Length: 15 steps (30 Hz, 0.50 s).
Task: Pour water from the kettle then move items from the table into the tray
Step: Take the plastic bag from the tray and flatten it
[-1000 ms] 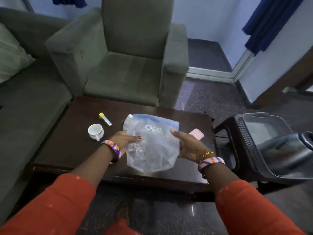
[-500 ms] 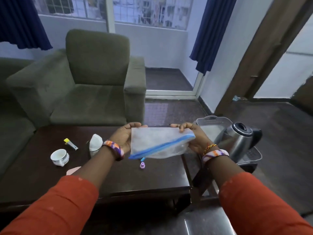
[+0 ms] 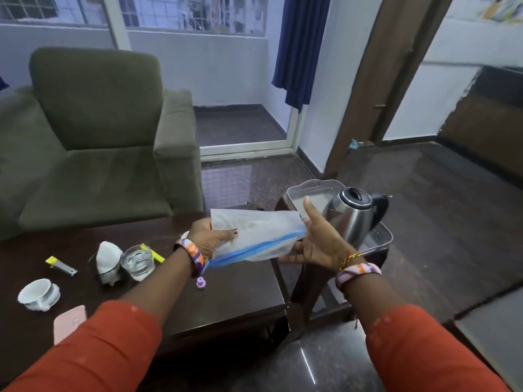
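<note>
Clear plastic zip bag (image 3: 254, 236) is pinched in left hand (image 3: 210, 239), right hand (image 3: 317, 241) fingers spread against it, headed for grey tray (image 3: 308, 188); glass (image 3: 138, 261), cup (image 3: 38, 292) left on table.

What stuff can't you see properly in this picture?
All in the head view:
- Inside the bag: cloudy plastic, contents unclear.
- Kettle: lid shut, water level hidden.
- Tray: partly hidden by the kettle, the bag and the right hand.
- Pink thing: partly covered by the left sleeve.
- Left hand: fingers hidden behind the bag.
</note>
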### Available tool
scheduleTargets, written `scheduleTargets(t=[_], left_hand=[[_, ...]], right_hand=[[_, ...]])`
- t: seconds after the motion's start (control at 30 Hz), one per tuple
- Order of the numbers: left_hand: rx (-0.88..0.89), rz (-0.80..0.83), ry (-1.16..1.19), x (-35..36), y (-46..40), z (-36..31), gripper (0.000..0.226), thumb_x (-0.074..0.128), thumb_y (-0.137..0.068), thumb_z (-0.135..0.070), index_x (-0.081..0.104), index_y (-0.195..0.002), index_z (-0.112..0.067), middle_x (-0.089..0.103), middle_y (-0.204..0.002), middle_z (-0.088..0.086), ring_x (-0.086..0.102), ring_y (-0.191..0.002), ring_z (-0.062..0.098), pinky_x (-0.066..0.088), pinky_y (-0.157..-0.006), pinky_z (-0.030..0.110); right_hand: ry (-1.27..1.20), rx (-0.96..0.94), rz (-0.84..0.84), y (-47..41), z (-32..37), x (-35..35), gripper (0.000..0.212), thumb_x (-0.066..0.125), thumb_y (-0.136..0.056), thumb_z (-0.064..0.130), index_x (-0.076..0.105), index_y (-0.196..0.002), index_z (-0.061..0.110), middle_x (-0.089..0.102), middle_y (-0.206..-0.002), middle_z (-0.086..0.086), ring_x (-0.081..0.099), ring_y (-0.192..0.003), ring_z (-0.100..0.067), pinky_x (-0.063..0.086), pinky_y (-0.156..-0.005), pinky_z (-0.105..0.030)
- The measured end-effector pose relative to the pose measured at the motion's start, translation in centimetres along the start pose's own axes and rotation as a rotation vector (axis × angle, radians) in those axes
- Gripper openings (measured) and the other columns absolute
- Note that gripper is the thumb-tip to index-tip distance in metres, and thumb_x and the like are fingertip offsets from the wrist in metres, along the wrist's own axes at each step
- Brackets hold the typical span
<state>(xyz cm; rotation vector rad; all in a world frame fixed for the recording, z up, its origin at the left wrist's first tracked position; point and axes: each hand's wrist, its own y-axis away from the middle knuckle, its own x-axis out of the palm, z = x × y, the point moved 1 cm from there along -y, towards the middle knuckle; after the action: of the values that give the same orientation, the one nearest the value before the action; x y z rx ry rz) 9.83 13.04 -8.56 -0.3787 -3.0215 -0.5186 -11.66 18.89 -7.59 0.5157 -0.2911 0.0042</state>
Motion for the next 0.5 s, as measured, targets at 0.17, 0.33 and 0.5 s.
scheduleTargets(t=[0.17, 0.33, 0.5], left_hand=[[-0.013, -0.028, -0.043, 1.5, -3.4, 1.0, 0.028, 0.065, -0.078, 0.006, 0.062, -0.106, 0.006, 0.07, -0.078, 0.007, 0.068, -0.052, 0.003, 0.056, -0.056, 0.018], [-0.199, -0.214, 0.079, 1.0, -8.0, 4.3, 0.031, 0.065, -0.083, -0.018, 0.056, -0.106, -0.001, 0.061, -0.104, 0.016, 0.058, -0.086, 0.024, 0.056, -0.074, 0.033], [-0.395, -0.251, -0.012, 1.4, -10.0, 9.1, 0.034, 0.061, -0.086, -0.021, 0.045, -0.115, -0.011, 0.056, -0.097, 0.008, 0.054, -0.071, 0.015, 0.046, -0.06, 0.027]], right_hand=[[0.045, -0.044, -0.142, -1.8, -0.1, -1.3, 0.021, 0.059, -0.081, -0.009, 0.058, -0.099, 0.002, 0.064, -0.091, -0.013, 0.064, -0.077, -0.024, 0.06, -0.056, -0.027], [-0.227, 0.079, -0.417, -6.3, -2.7, -2.1, 0.024, 0.053, -0.08, -0.021, 0.056, -0.097, -0.005, 0.06, -0.089, -0.018, 0.058, -0.07, -0.025, 0.055, -0.042, -0.026], [-0.529, 0.168, -0.732, -12.7, -8.7, -3.2, 0.053, 0.055, -0.081, -0.016, 0.037, -0.13, -0.008, 0.05, -0.128, -0.028, 0.053, -0.064, -0.025, 0.057, -0.062, -0.032]])
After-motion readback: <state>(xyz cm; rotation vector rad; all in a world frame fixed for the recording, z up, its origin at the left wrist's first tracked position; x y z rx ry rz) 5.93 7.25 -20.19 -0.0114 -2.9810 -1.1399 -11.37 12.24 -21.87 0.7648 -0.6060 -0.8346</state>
